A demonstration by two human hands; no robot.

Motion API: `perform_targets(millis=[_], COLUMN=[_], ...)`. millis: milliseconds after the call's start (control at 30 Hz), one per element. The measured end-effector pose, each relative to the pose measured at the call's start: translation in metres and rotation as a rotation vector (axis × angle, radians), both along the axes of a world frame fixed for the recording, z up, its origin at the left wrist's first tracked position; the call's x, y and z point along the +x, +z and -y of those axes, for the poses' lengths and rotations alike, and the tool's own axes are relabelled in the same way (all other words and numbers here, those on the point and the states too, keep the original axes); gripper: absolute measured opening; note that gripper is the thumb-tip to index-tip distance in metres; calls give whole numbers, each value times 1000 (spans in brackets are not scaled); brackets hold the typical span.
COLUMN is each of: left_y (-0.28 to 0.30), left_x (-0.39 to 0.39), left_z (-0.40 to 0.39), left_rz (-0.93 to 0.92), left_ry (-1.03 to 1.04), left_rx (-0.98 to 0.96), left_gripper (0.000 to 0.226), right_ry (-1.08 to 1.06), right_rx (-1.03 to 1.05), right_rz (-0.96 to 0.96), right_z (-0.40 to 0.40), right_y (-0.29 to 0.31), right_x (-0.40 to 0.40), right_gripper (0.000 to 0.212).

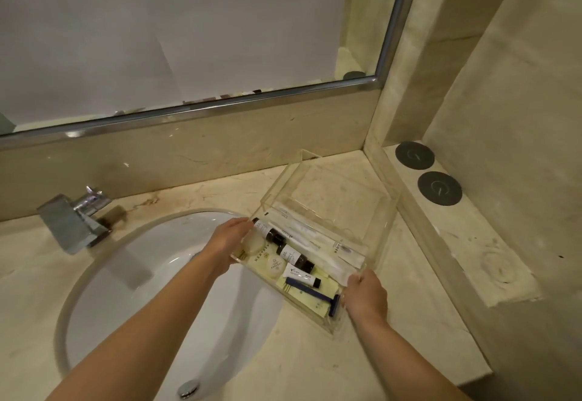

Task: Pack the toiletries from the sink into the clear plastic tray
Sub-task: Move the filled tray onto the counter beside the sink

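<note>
A clear plastic tray (382, 233) sits on the marble counter to the right of the white sink basin (151, 274). Its near half holds two dark bottles (294, 254), a small white tube (300, 275), a blue razor (318, 293), round wrapped soaps (275, 266), flat yellow packets (307, 303) and long white wrapped items (318, 247). My left hand (228, 240) grips the tray's left end. My right hand (365, 296) grips its near right corner. The far half of the tray holds nothing. No toiletries show in the basin.
A chrome faucet (75, 221) stands at the back left of the basin, with the drain plug (188, 388) at the bottom. A mirror covered in white paper hangs above. Two dark round discs (439, 188) lie on a raised ledge to the right, against the wall.
</note>
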State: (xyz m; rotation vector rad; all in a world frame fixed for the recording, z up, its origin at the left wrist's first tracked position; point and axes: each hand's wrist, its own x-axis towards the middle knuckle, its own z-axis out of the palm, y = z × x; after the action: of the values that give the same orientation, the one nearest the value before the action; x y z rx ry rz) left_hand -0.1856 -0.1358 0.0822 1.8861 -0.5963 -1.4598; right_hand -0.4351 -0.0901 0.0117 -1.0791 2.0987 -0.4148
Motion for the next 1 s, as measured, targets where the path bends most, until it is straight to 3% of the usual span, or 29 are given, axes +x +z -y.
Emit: perform_targets(millis=[367,667,767,1000], left_y=[-21,-22,-22,-15], left_x=[4,2,0,-12], left_z=[-8,-12,-11,1], left_rz=[35,17,16,-28], left_ry=[48,63,73,127], left_rx=[35,38,31,-22], left_gripper=[26,24,25,10], right_ry=[-37,-25,-29,-148], right_rx=[-85,-153,-149,-118], right_rz=[3,-27,-19,160], right_z=[-9,-10,-5,-1], right_y=[2,6,7,18], right_x=[3,7,5,-5], right_gripper=[27,13,19,19])
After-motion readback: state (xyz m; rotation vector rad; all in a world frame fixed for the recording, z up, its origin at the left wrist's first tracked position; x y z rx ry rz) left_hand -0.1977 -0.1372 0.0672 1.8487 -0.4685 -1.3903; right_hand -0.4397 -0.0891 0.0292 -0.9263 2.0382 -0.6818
